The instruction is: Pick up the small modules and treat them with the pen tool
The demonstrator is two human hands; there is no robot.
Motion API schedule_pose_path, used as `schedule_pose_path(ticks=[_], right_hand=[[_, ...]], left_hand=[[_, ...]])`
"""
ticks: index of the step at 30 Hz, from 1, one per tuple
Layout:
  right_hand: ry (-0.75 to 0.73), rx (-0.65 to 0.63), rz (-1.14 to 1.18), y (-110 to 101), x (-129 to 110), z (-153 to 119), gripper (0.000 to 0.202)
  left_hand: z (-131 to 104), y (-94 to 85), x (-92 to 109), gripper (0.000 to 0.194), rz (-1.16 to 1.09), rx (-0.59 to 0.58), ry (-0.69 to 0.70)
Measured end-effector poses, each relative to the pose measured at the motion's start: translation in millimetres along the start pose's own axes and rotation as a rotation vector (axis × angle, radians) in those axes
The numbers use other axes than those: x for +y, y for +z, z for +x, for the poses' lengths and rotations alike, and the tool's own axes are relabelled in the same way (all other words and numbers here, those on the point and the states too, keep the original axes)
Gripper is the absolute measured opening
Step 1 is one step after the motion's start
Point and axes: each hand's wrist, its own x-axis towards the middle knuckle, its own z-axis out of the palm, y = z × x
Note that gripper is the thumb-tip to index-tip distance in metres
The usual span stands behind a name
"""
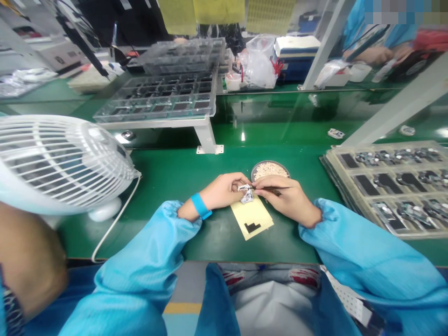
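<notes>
My left hand (224,189), with a blue band at its wrist, is closed on a small white part (247,195) with dark details. Pinched in my right hand (285,198) is a pair of dark tweezers (276,188), their tip at the white part. Under the hands lies a yellow sheet (257,212) bearing a black stepped piece (252,227). Just behind my right hand is a round dish (270,163) filled with small pale bits, its front edge partly covered by the hand.
A white fan (63,168) stands on the left, its cord (117,217) hanging over the bench edge. Stacked trays of parts (395,186) are on the right. Clear trays (161,93) rest on a raised shelf. Another person's hands (378,55) show at the far right.
</notes>
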Motion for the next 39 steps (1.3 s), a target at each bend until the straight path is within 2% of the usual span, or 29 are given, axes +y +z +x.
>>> schedule_pose_path(ticks=[7, 14, 25, 33, 39], right_hand=[[-0.088, -0.064, -0.062, -6.3, -3.1, -0.6, 0.015], [-0.095, -0.097, -0.093, -7.7, -7.4, -3.5, 0.018], [0.118, 0.078, -0.044, -4.6, -2.5, -4.4, 0.01], [0.152, 0.054, -0.102, -3.5, -3.2, -3.8, 0.011], [0.212, 0.048, -0.009, -5.3, -1.1, -6.5, 0.012]], left_hand=[[0.0, -0.6, 1.1, 0.028, -0.016, -0.004, -0.009], [0.0, -0.7, 0.3, 0.026, -0.024, -0.002, 0.002], [2.9, -8.3, -1.1, 0.029, -0.131, -0.061, -0.041], [2.1, -8.3, 3.5, 0.03, -0.117, -0.027, -0.098], [2.6, -8.1, 1.3, 0.032, -0.155, -0.014, -0.11]])
